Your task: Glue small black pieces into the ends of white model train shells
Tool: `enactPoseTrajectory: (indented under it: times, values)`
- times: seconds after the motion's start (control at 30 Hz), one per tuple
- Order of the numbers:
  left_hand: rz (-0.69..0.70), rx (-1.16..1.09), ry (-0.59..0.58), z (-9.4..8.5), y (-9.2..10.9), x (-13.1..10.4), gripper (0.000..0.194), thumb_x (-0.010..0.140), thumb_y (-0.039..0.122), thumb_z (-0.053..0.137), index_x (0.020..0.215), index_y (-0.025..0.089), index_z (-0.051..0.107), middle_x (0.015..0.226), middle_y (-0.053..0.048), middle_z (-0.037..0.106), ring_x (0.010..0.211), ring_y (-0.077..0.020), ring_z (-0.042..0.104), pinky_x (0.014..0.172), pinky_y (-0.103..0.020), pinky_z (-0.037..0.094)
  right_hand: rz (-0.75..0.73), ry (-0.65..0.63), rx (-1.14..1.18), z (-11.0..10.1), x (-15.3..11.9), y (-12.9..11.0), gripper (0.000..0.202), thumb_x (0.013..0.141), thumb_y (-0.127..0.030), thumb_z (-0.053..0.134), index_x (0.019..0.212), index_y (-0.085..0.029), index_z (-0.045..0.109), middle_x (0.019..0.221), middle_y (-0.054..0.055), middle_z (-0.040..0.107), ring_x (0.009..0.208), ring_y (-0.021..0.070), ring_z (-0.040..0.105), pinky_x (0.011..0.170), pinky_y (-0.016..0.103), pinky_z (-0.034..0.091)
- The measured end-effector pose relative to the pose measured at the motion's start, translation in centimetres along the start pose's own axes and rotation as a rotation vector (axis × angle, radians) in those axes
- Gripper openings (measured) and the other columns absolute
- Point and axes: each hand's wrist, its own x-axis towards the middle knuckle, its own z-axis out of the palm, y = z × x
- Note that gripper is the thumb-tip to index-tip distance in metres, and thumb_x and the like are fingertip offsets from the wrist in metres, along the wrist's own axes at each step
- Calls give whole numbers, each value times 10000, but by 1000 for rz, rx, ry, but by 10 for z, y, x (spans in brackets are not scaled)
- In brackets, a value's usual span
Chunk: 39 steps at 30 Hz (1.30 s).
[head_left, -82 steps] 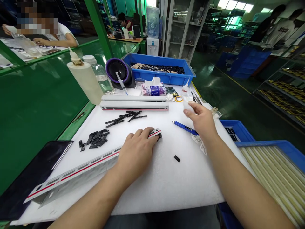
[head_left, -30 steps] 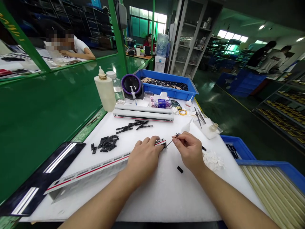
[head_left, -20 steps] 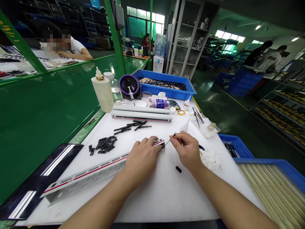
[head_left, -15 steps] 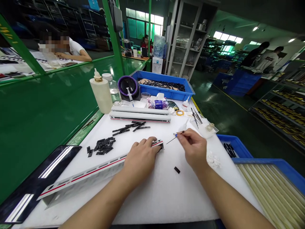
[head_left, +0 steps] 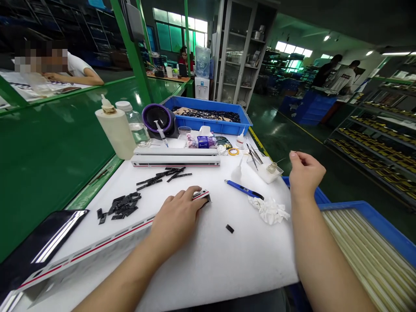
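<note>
My left hand (head_left: 177,214) is closed over the far end of a long white model train car shell (head_left: 94,252) with a red stripe and window slots. The shell lies slantwise on the white work surface. Raised past the table's right edge, my right hand (head_left: 305,173) is pinched on a thin needle-like rod (head_left: 281,160). The rod points left toward a small clear tray (head_left: 266,172) holding a yellowish lump (head_left: 272,167). A small black piece (head_left: 230,228) lies alone right of my left hand. A blue pen-like knife (head_left: 243,189) rests beside crumpled tissue (head_left: 269,211).
Black pieces lie in a pile (head_left: 121,206) and a loose strip group (head_left: 164,175). Behind them are more white shells (head_left: 175,160), a white bottle (head_left: 115,134), a glass jar (head_left: 138,130), tweezers (head_left: 252,156) and a blue bin (head_left: 208,123). A dark glossy panel (head_left: 45,242) is at left.
My right hand has moved right and up, from near the shell's end to beside the small tray, uncovering the blue knife and tissue. My left hand still holds the shell. The view has shifted.
</note>
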Motion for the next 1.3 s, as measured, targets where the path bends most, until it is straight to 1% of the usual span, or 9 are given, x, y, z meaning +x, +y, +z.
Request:
enactPoseTrajectory:
  times: [0.13,0.27,0.3,0.37,0.47,0.63,0.9,1.2,1.3]
  values:
    - [2,-13,-2,-2,1,0,372,957,260,349,1170,330,646,1422,-38,471,1122,-265,552,886,-444,443,19,-151,-100,3,-1,-7,218,744,-431,661,853,-248,707,672,20,605,666,233,562,734,412,461]
    - [9,-18,-4,-2,1,1,366,963,264,346,1162,334,645,1414,-32,478,1117,-258,553,882,-435,442,-42,-280,-124,-18,-30,-48,310,790,-398,631,1064,-258,667,756,8,584,653,195,533,645,347,449]
    - [12,-16,-1,-1,1,1,363,965,264,345,1160,338,643,1408,-28,484,1114,-254,553,880,-431,442,-64,-400,-113,-26,-45,-60,273,807,-386,619,1043,-258,671,750,2,582,623,181,527,599,327,438]
    - [21,-7,15,0,0,1,358,967,261,345,1156,343,638,1392,-18,497,1109,-247,553,873,-426,443,-125,-817,-142,-39,-80,-81,171,821,-332,611,950,-258,696,729,-1,609,599,169,543,587,317,440]
    - [26,10,31,3,-1,0,352,957,240,360,1152,345,634,1375,-10,511,1100,-244,553,856,-422,445,-146,-1061,-166,-49,-130,-93,184,837,-220,565,973,-239,688,886,27,651,715,178,602,674,328,481]
    - [38,-4,40,2,-3,-1,349,947,233,371,1142,347,639,1377,4,507,1084,-244,557,851,-423,447,-107,-1055,-147,-45,-163,-86,185,836,-174,557,972,-220,674,940,50,632,846,211,606,775,361,495]
    - [52,-43,21,-3,-6,1,379,925,209,374,1173,350,623,1363,4,530,1081,-243,574,859,-409,463,-6,-997,-129,-39,-163,-85,102,849,-189,559,786,-217,634,823,25,604,753,188,567,694,349,462]
    - [35,-121,-52,-8,-16,9,415,922,284,324,1205,389,608,1361,44,538,1053,-243,612,771,-383,504,-86,-1026,-70,-42,-167,-82,108,870,-145,504,803,-200,570,870,30,607,797,179,559,713,337,436]
    - [33,-105,-61,-10,-16,10,427,921,277,316,1201,386,618,1362,31,540,1048,-250,620,764,-387,510,64,-1032,84,-48,-162,-85,67,885,-201,520,853,-203,578,918,40,657,831,181,603,716,324,464]
